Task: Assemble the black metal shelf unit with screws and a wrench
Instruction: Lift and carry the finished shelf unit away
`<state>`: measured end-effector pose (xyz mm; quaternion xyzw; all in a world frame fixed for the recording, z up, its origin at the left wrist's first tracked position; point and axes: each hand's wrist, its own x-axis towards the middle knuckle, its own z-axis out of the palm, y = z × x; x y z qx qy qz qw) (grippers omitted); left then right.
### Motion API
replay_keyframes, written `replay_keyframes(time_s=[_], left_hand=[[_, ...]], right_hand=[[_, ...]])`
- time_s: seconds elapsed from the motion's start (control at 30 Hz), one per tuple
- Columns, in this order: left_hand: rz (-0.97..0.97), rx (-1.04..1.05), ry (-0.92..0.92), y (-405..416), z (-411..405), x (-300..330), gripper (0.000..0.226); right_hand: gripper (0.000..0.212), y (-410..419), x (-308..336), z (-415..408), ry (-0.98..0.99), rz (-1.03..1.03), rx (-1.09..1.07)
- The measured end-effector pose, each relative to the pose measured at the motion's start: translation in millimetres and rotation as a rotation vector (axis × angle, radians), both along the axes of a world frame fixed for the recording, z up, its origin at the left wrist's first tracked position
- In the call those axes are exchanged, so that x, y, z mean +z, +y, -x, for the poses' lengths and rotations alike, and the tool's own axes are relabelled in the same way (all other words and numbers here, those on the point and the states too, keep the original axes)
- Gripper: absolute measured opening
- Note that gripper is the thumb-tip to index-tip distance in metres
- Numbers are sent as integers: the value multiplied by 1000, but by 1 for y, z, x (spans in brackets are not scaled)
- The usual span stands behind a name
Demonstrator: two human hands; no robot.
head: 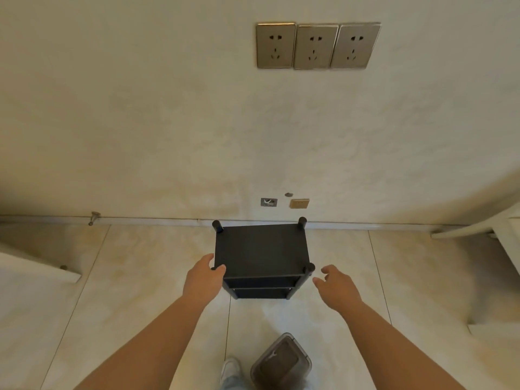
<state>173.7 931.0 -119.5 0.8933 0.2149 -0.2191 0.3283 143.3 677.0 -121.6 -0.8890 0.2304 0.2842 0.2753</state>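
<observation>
I see the black shelf unit upright by the wall, its long axis across me; my left hand grips its near-left corner, my right hand hovers open just beside its near-right post.

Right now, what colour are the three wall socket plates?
Brushed metallic silver-gold; the three wall socket plates show only in the head view.
</observation>
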Motion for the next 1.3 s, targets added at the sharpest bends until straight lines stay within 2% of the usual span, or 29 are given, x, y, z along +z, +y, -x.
replay_keyframes(time_s=[0.3, 0.43, 0.6, 0.7, 0.87, 0.97, 1.1, 1.3], left_hand=[[13, -88, 154, 21, -44, -55, 51], [44, -36, 176, 16, -53, -83, 52], [-4, 23, 243, 24, -60, -116, 56], [71, 124, 269, 27, -59, -136, 57], [324, 406, 297, 25, -60, -157, 50], [380, 425, 299, 26, -61, -161, 42], [373, 450, 267, 26, -59, -153, 40], [370, 470, 209, 35, -52, -102, 38]], right_hand=[[45, 8, -42, -48, 58, -50, -56], [43, 6, -65, -68, 81, -37, -56], [57, 2, -97, -84, 157, -122, -109], [56, 1, -113, -91, 186, -204, -191], [53, 0, -133, -92, 204, -350, -340], [51, -2, -140, -89, 216, -382, -375], [48, -2, -136, -87, 252, -382, -250], [41, 7, -93, -83, 230, -404, -209]])
